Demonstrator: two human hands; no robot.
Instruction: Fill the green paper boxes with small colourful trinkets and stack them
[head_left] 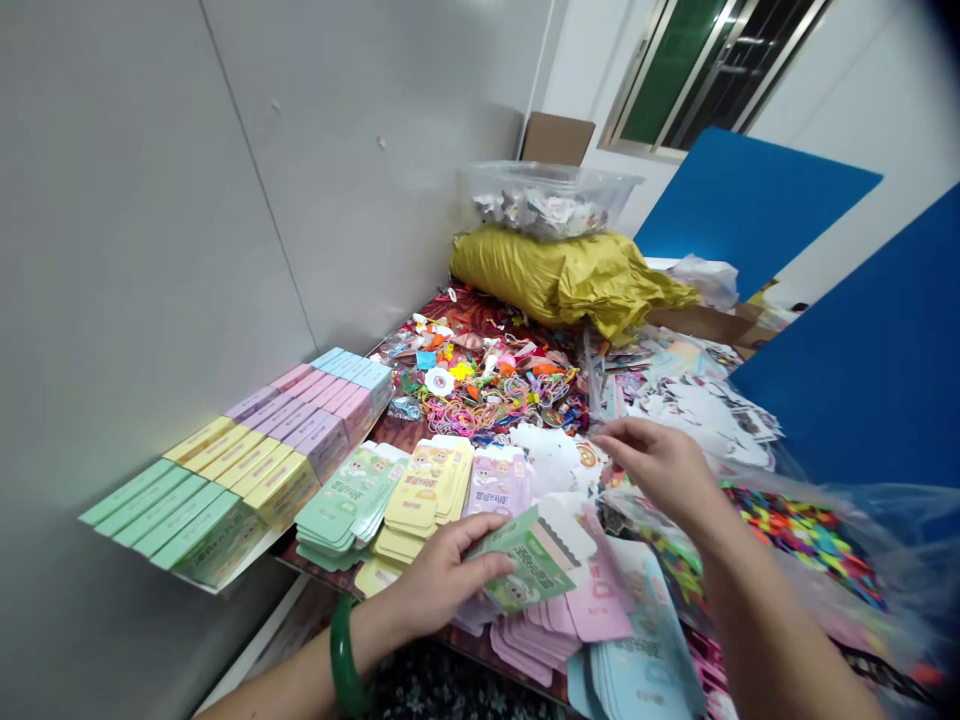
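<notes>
My left hand (457,568), with a green bangle on its wrist, grips a green printed carton (529,562) between thumb and fingers. The carton's flaps stand open toward the upper right. My right hand (651,458) is at the edge of a pile of white paper cutouts (551,452), fingers drawn together in a pinch; whatever may be between the fingertips is too small to make out. Flat cartons lie in stacks below: green (349,495), yellow (427,480), purple (491,478), pink (529,635) and blue (645,635).
Filled cartons stand in rows in a tray (262,440) at the left wall. Colourful trinkets (487,380) lie heaped mid-table. Behind them a yellow sack (555,275) bears a clear tub (555,195). Bags of bright small pieces (806,535) and blue panels (862,370) are at right.
</notes>
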